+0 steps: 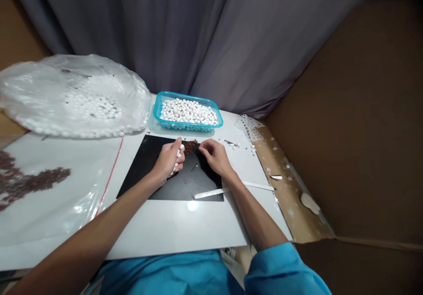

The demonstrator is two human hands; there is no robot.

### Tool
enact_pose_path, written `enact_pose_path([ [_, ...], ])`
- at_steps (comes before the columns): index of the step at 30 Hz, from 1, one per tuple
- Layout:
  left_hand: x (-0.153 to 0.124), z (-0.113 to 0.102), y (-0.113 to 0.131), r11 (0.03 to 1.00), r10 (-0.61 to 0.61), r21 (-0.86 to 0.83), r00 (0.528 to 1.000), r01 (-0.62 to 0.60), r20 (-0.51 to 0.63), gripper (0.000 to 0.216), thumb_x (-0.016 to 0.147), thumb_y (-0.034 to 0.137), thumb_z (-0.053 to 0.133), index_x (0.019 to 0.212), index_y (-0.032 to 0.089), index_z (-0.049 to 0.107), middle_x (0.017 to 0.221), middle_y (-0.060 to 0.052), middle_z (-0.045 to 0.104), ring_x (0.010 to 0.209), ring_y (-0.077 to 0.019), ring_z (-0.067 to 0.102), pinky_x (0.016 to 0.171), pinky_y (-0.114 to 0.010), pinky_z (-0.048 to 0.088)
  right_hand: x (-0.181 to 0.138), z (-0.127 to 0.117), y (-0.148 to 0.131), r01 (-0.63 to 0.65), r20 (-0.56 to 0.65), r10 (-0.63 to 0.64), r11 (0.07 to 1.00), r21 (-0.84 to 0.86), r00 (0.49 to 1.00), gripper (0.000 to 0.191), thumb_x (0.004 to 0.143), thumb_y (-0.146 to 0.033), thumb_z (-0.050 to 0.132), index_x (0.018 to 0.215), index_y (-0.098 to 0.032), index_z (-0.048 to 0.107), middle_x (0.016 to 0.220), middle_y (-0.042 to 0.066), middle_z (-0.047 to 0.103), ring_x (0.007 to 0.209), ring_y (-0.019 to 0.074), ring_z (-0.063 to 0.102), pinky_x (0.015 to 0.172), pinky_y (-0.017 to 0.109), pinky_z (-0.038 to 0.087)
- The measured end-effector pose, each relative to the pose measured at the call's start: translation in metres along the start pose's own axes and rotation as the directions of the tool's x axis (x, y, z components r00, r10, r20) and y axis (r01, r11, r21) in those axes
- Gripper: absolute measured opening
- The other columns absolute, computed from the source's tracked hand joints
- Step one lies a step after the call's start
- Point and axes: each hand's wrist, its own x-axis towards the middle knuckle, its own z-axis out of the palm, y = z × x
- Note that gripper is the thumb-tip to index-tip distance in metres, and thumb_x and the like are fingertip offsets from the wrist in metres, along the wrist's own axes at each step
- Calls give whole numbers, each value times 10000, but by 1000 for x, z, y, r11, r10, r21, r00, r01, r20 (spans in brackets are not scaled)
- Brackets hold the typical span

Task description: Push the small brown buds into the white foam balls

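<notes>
My left hand [168, 160] rests on a black mat [155, 171], curled round several white beads [179, 155] that show between its fingers. My right hand [214, 154] lies beside it, fingertips pinched together just right of a small heap of brown bits [190, 145] on the mat. What the right fingers pinch, if anything, is too small to see. A white strip [211, 193] lies across the mat's near edge under my right forearm.
A turquoise basket [162, 103] full of white beads stands behind the mat. A large clear bag of white beads [76, 96] lies at the left, over a zip bag with brown bits [29, 182]. Cardboard [346, 123] walls the right side; a grey curtain hangs behind.
</notes>
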Motion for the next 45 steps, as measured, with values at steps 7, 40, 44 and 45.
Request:
enact_pose_path([
  [7,3,-1,-3,1000,-22,12,1000,22,-4,483,941,640,593,744,220,458,509,75,365,320,-62,304,297,-146,164,4,7,0,54,70,-44,987,-154,997,144,976,-222,668,1079,-242,766,1003,54,720,826,201,624,790,308,483],
  [40,1,-1,-1,999,-36,39,999,35,40,499,919,669,618,771,218,465,518,77,380,338,-56,301,321,-146,217,5,8,-13,98,120,-79,982,-160,990,49,991,-218,651,964,-220,691,984,57,702,835,210,610,798,317,460],
  [44,2,-1,-2,998,-35,45,998,33,43,514,909,689,619,771,218,467,521,76,382,337,-57,301,316,-147,207,6,11,-10,97,141,-75,983,-158,987,10,954,-221,721,964,-222,721,985,50,697,824,199,608,783,307,455],
  [45,2,-2,-3,998,-34,47,998,32,44,517,907,693,619,771,218,468,523,76,382,335,-58,301,313,-148,200,6,12,-9,99,140,-78,983,-153,987,30,944,-191,724,950,-221,725,985,50,695,835,198,612,786,305,455],
])
